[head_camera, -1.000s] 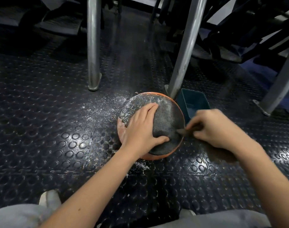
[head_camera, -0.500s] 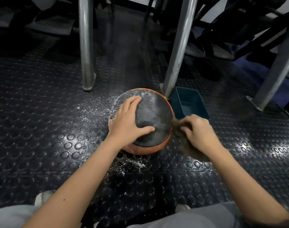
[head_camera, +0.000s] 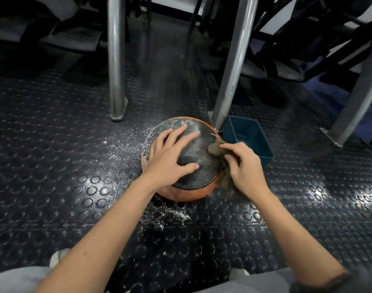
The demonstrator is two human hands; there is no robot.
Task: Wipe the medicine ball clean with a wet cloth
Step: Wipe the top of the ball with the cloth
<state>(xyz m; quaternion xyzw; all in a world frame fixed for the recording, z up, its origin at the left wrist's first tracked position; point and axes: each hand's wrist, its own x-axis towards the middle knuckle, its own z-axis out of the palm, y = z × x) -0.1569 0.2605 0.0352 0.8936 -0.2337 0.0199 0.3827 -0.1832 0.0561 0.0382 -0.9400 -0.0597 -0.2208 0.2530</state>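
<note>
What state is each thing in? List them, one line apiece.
medicine ball: steadied, white powder on its far-left edge.
cloth: bunched, pressed to the ball's right side.
left hand: fingers spread, pressing the ball's top.
right hand: grips the cloth.
blue tub: upright, open-topped, contents unclear.
floor: white powder strewn beside the ball.

I log a black studded rubber floor [head_camera: 53, 176]. Three grey metal posts stand on it: one upright post [head_camera: 116, 60], one slanted post [head_camera: 233, 66], one right-edge post [head_camera: 358, 98]. A teal bin [head_camera: 263, 144] sits just beside the slanted post's foot. White powder [head_camera: 125, 142] is scattered over the studs.
</note>
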